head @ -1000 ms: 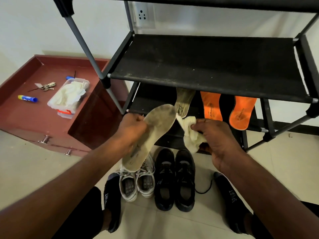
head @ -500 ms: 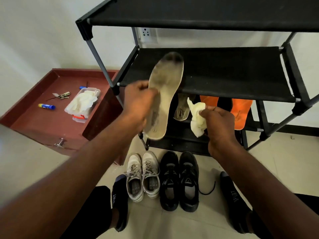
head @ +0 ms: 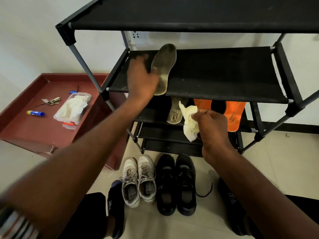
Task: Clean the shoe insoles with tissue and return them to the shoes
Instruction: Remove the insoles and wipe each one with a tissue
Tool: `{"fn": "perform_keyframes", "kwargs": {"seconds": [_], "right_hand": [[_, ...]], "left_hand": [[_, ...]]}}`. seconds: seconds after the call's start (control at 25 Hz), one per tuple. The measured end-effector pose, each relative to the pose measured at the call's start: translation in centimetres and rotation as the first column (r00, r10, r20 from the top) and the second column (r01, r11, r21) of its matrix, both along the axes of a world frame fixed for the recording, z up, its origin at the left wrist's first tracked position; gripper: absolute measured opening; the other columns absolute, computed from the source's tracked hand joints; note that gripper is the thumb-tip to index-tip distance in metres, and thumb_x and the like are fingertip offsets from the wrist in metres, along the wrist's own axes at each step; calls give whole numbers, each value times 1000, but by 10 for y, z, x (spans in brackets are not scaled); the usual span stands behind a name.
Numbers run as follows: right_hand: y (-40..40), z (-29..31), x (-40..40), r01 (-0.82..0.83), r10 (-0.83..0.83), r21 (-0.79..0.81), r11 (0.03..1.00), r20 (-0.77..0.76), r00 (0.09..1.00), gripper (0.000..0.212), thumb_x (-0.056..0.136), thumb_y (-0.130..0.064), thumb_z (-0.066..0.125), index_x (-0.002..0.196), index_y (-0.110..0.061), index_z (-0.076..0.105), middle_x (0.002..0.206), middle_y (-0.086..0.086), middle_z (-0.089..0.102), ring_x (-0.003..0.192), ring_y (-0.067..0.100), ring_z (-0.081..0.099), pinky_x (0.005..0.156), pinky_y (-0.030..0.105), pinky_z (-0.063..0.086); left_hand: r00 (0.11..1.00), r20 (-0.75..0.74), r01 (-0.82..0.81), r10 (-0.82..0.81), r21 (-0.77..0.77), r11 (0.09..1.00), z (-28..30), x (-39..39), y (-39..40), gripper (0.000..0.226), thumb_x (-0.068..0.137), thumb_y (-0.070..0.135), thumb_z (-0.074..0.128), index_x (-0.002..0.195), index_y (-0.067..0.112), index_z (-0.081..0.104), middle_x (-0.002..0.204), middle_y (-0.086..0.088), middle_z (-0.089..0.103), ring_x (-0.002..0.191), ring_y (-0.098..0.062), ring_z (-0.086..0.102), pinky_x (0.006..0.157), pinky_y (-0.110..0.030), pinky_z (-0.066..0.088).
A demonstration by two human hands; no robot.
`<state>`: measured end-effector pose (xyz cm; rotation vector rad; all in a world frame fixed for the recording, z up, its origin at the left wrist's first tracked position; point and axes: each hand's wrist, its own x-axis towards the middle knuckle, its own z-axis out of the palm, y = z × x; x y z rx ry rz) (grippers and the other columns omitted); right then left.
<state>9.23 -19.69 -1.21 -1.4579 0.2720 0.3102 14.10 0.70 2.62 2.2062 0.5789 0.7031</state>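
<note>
My left hand holds a dirty grey insole by its edge, and the insole lies on the rack's middle shelf. My right hand grips a crumpled white tissue in front of the lower shelf. A second grey insole and two orange insoles lean on that lower shelf. On the floor below stand a white pair of shoes and a black pair of shoes.
A dark red low cabinet at the left carries a clear box of tissues, keys and a blue and yellow tube. The black shoe rack's top shelf overhangs. My feet in dark socks flank the shoes.
My left hand has lifted the grey insole up from chest height and brought it onto the middle shelf. My right hand with the tissue has stayed in front of the lower shelf.
</note>
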Motion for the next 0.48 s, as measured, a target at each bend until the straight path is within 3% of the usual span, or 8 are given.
{"fn": "perform_keyframes", "kwargs": {"seconds": [0.08, 0.16, 0.28, 0.36, 0.44, 0.48], "right_hand": [[-5, -2, 0, 56, -56, -20, 998, 6, 998, 17, 91, -3, 61, 83, -15, 69, 102, 5, 74, 94, 19, 69, 67, 28, 50], [-9, -3, -3, 129, -129, -17, 991, 1, 992, 21, 92, -3, 60, 80, -18, 69, 92, -1, 73, 86, 14, 67, 64, 25, 50], [-12, -2, -6, 195, -193, 31, 980, -70, 979, 27, 93, -2, 60, 74, -20, 63, 79, -5, 67, 76, 13, 64, 64, 25, 52], [-11, -2, -7, 226, -213, 71, 972, -153, 965, 27, 94, -3, 60, 73, -19, 57, 78, -2, 62, 80, 18, 61, 77, 39, 55], [-11, -1, -4, 253, -228, 94, 963, -214, 950, 26, 96, -4, 60, 75, -19, 55, 80, 0, 61, 79, 19, 62, 89, 47, 57], [-11, 0, -2, 254, -225, 102, 962, -234, 946, 24, 96, -4, 60, 77, -18, 55, 81, 1, 62, 79, 19, 63, 92, 49, 57]], "left_hand": [[953, 301, 19, -26, 25, 999, -20, -58, -25, 26, 94, 1, 62, 118, 11, 65, 117, -6, 65, 104, -12, 63, 91, -23, 52], [937, 335, 84, -101, 64, 994, -57, -104, -50, 22, 91, -7, 59, 105, 7, 67, 103, -4, 65, 94, -15, 63, 83, -25, 51], [991, -60, 120, -122, -27, 992, -109, -102, -66, 30, 88, -2, 59, 111, 12, 71, 99, -1, 67, 91, -16, 65, 86, -37, 56], [965, -250, 63, -81, -81, 995, -126, -62, -56, 24, 90, 6, 61, 111, 9, 71, 100, -8, 71, 96, -24, 68, 85, -36, 53], [914, -396, 89, -85, -8, 996, -131, -13, -46, 12, 93, 19, 60, 98, 11, 68, 105, -16, 70, 104, -34, 66, 81, -35, 45], [878, -473, 113, -74, 53, 992, -133, 10, -42, 17, 95, 25, 58, 99, 10, 66, 110, -19, 69, 109, -37, 64, 85, -37, 44]]}}
